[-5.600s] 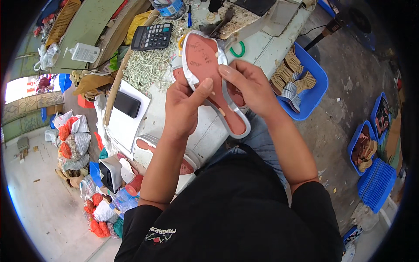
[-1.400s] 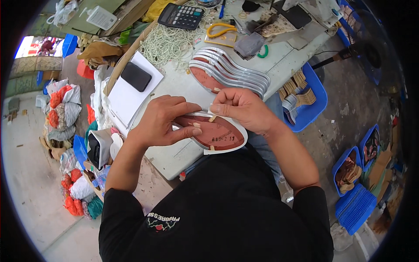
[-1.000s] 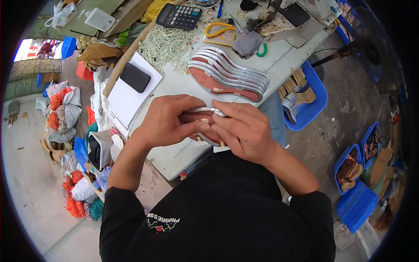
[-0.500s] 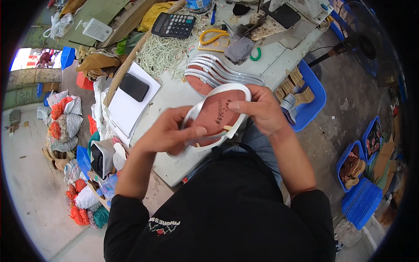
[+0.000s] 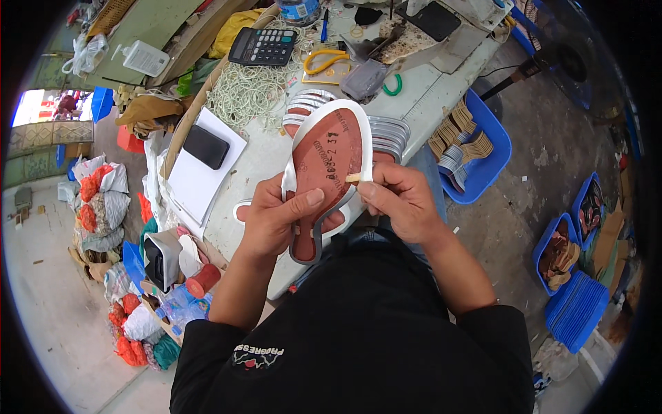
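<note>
My left hand (image 5: 276,217) grips a flat sandal (image 5: 329,162) by its narrow heel end, sole side up. The sole is reddish brown with a white rim and printed marks. My right hand (image 5: 400,200) holds the sandal's right edge and pinches a small tan piece (image 5: 352,178) against the rim. Behind the sandal, a row of matching silver-strapped sandals (image 5: 389,134) lies on the white worktable (image 5: 420,96).
On the table: a black phone (image 5: 205,146) on white paper, a calculator (image 5: 263,46), a tangle of white cord (image 5: 248,93), yellow-handled scissors (image 5: 323,61). A blue crate of tan pieces (image 5: 476,148) stands on the floor at right; more blue crates (image 5: 572,276) sit further right; bags (image 5: 103,200) lie at left.
The sandal was turned sole up and lifted higher in front of me. My right hand shifted to its right edge, now pinching a small tan piece there.
</note>
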The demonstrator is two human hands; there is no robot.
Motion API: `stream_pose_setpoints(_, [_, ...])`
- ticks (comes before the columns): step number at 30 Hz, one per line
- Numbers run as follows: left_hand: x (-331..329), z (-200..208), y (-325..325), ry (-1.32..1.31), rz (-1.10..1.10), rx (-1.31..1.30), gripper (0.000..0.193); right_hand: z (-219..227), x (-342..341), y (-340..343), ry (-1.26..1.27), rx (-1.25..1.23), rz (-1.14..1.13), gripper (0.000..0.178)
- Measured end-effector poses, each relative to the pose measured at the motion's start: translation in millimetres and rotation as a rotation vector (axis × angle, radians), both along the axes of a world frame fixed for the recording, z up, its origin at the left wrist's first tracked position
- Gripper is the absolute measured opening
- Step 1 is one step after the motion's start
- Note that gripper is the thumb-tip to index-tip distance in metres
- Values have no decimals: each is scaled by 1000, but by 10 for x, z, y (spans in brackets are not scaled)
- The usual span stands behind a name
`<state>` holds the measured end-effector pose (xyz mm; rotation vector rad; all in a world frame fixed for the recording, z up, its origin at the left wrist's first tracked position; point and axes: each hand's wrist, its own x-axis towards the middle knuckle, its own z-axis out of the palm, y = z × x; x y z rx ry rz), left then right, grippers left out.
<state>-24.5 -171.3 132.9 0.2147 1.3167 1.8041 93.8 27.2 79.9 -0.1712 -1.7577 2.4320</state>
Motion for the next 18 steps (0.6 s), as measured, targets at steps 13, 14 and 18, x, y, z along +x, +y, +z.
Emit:
stream_pose_setpoints(13, [120,30,99,1008,-94,-258,25,493,-95,19,201,808,-46,15])
stream_pose_setpoints(14, [122,21,85,730,-73,-221,27,517,-54,56,109,690,-2,17])
stream_pose_setpoints(18, [23,15,51,95,-47,-65,39,270,12,88,-39,32,-142,19])
